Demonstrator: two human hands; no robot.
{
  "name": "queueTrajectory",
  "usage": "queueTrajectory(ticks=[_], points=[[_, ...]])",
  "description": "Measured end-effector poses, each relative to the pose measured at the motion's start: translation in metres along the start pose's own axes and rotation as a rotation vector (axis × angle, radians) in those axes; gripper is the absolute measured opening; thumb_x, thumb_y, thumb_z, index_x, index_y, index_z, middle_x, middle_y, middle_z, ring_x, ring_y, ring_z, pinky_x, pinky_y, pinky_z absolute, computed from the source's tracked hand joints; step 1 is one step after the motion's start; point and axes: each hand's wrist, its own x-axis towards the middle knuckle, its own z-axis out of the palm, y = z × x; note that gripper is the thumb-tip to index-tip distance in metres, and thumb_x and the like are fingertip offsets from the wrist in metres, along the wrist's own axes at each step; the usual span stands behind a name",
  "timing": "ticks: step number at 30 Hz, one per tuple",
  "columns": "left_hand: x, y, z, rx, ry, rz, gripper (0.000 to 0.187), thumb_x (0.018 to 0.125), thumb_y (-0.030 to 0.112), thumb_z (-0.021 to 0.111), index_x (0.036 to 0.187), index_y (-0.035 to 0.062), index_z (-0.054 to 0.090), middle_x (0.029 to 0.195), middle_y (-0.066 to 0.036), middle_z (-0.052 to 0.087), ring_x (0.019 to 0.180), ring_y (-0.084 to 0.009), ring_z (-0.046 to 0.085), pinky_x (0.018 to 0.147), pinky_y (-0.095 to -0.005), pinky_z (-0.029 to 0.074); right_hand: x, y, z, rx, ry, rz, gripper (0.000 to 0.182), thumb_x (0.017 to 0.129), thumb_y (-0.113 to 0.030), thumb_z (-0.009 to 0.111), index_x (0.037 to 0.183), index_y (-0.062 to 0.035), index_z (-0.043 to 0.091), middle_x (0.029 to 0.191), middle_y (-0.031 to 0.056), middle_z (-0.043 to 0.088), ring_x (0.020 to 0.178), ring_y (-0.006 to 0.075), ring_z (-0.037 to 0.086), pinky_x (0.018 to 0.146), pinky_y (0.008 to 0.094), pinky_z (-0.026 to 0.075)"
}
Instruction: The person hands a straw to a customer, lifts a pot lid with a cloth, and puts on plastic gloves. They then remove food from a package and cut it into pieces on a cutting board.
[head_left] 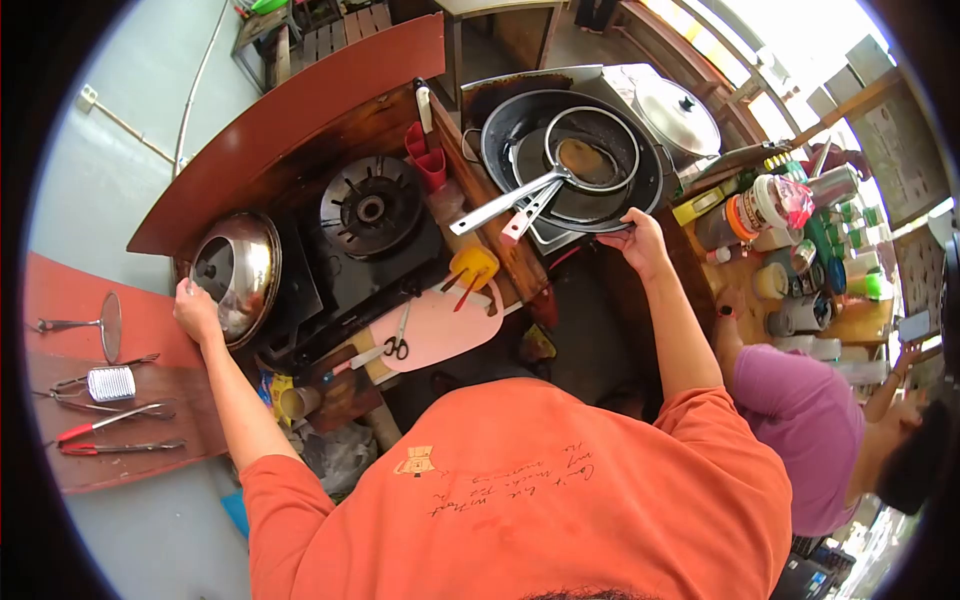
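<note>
My left hand (198, 312) is closed at the near left side of a shiny domed metal lid (262, 265) with a dark centre and a black knob; its fingertips are partly hidden. At the right, my right hand (636, 244) grips the near rim of a large black wok (500, 130), thumb on top and fingers underneath. Inside the wok lie a long-handled skimmer (508, 204) and another utensil with a pinkish handle end (515, 228). Both handles stick out over the near left rim.
Between my hands are a gas burner (370, 208), a pink cutting board (440, 335) with scissors (398, 345), and a yellow container (472, 265). Tongs (115, 422) hang at the left. A silver lidded pot (678, 115), jars (762, 205) and a person in purple (800, 430) are right.
</note>
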Motion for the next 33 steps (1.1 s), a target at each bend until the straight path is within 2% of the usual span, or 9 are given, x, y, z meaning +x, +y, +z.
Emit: queueTrajectory(ticks=[9, 13, 18, 23, 25, 29, 30, 31, 33], points=[[-0.118, 0.100, -0.064, -0.017, 0.131, 0.150, 0.020, 0.092, 0.008, 0.059, 0.106, -0.0002, 0.070, 0.099, -0.019, 0.072, 0.090, -0.0352, 0.070, 0.080, -0.0426, 0.055, 0.108, 0.011, -0.065, 0.085, -0.031, 0.013, 0.014, 0.082, -0.003, 0.050, 0.087, 0.0098, 0.054, 0.090, 0.0246, 0.065, 0.079, 0.0402, 0.070, 0.075, 0.0527, 0.062], [-0.210, 0.134, -0.089, -0.097, 0.016, 0.165, 0.019, 0.091, 0.008, 0.060, 0.106, -0.0012, 0.069, 0.099, -0.019, 0.071, 0.090, -0.0367, 0.069, 0.080, -0.0423, 0.054, 0.137, 0.022, -0.070, 0.073, -0.051, 0.049, 0.011, 0.081, -0.002, 0.049, 0.083, 0.0079, 0.053, 0.089, 0.0237, 0.064, 0.078, 0.0416, 0.069, 0.075, 0.0551, 0.062], [-0.322, 0.143, -0.112, -0.075, -0.263, 0.048, 0.020, 0.090, 0.005, 0.059, 0.106, -0.0004, 0.069, 0.099, -0.020, 0.071, 0.092, -0.0380, 0.068, 0.081, -0.0435, 0.053, 0.160, 0.036, -0.070, 0.100, -0.089, 0.127, 0.010, 0.081, -0.002, 0.049, 0.084, 0.0075, 0.052, 0.091, 0.0249, 0.064, 0.079, 0.0423, 0.069, 0.075, 0.0550, 0.062], [-0.387, 0.178, -0.127, -0.133, -0.462, 0.025, 0.020, 0.086, 0.001, 0.059, 0.103, -0.0014, 0.068, 0.101, -0.020, 0.069, 0.092, -0.0382, 0.067, 0.082, -0.0436, 0.053, 0.163, 0.038, -0.063, 0.115, -0.101, 0.148, 0.014, 0.081, -0.002, 0.050, 0.089, 0.0092, 0.053, 0.092, 0.0233, 0.065, 0.080, 0.0422, 0.069, 0.075, 0.0533, 0.062], [-0.405, 0.190, -0.126, -0.162, -0.542, 0.033, 0.020, 0.085, -0.001, 0.059, 0.103, -0.0009, 0.068, 0.100, -0.019, 0.069, 0.092, -0.0389, 0.067, 0.083, -0.0436, 0.053, 0.167, 0.047, -0.071, 0.016, -0.105, 0.135, 0.009, 0.083, -0.004, 0.052, 0.086, 0.0041, 0.052, 0.093, 0.0230, 0.065, 0.082, 0.0418, 0.068, 0.081, 0.0553, 0.060], [-0.429, 0.208, -0.116, -0.245, -0.695, 0.100, 0.020, 0.083, -0.002, 0.061, 0.103, -0.0001, 0.067, 0.099, -0.019, 0.068, 0.092, -0.0389, 0.066, 0.081, -0.0432, 0.053, 0.151, 0.046, -0.084, 0.099, -0.217, 0.175, 0.032, 0.086, -0.016, 0.058, 0.109, 0.0047, 0.054, 0.104, 0.0199, 0.064, 0.092, 0.0406, 0.066, 0.079, 0.0567, 0.058], [-0.433, 0.212, -0.114, -0.260, -0.724, 0.097, 0.020, 0.083, -0.002, 0.062, 0.102, 0.0001, 0.067, 0.099, -0.019, 0.068, 0.091, -0.0388, 0.066, 0.081, -0.0430, 0.053, 0.147, 0.050, -0.094, 0.151, -0.242, 0.224, 0.043, 0.090, -0.029, 0.059, 0.119, 0.0019, 0.053, 0.105, 0.0193, 0.064, 0.092, 0.0387, 0.065, 0.077, 0.0545, 0.057], [-0.436, 0.212, -0.112, -0.257, -0.747, 0.099, 0.020, 0.083, -0.002, 0.062, 0.102, 0.0001, 0.067, 0.099, -0.019, 0.068, 0.091, -0.0388, 0.066, 0.081, -0.0430, 0.053, 0.145, 0.063, -0.111, 0.153, -0.221, 0.235, 0.043, 0.090, -0.029, 0.059, 0.119, 0.0019, 0.053, 0.105, 0.0193, 0.064, 0.092, 0.0387, 0.065, 0.077, 0.0545, 0.057], [-0.442, 0.216, -0.106, -0.273, -0.786, 0.107, 0.022, 0.081, -0.003, 0.062, 0.102, 0.0005, 0.067, 0.100, -0.019, 0.068, 0.091, -0.0395, 0.066, 0.081, -0.0433, 0.053, 0.148, 0.094, -0.144, -0.074, 0.049, 0.347, 0.047, 0.091, -0.037, 0.058, 0.110, 0.0054, 0.057, 0.096, 0.0217, 0.065, 0.079, 0.0380, 0.067, 0.069, 0.0495, 0.059]])
